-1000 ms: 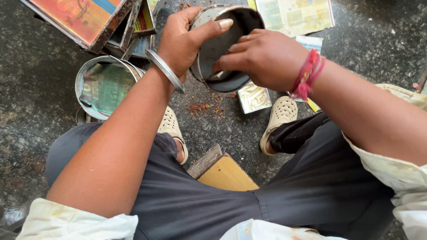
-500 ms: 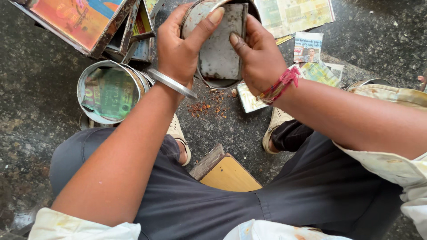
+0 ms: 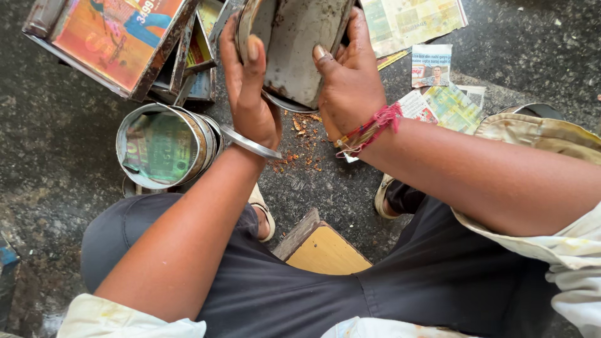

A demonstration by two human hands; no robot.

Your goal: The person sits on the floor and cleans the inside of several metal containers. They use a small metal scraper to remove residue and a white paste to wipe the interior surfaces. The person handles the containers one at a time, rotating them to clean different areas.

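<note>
The tin sits up near the top edge of the view, tilted so its stained inside faces the camera, its upper part cut off by the frame. The left hand clasps its left rim, thumb pressed over the edge; the right hand closes on the right rim, thumb on the inner face, so both hands hold the tin firmly between them. Room is tight to the left: a stack of flat tins lies just beside the left hand, and a round can lined with printed paper stands just beside the left wrist with its bangle. Below the tin, reddish flakes speck the dark floor. To the right, paper scraps lie near the right wrist. Both forearms reach forward over the knees, above a wooden block.
</note>
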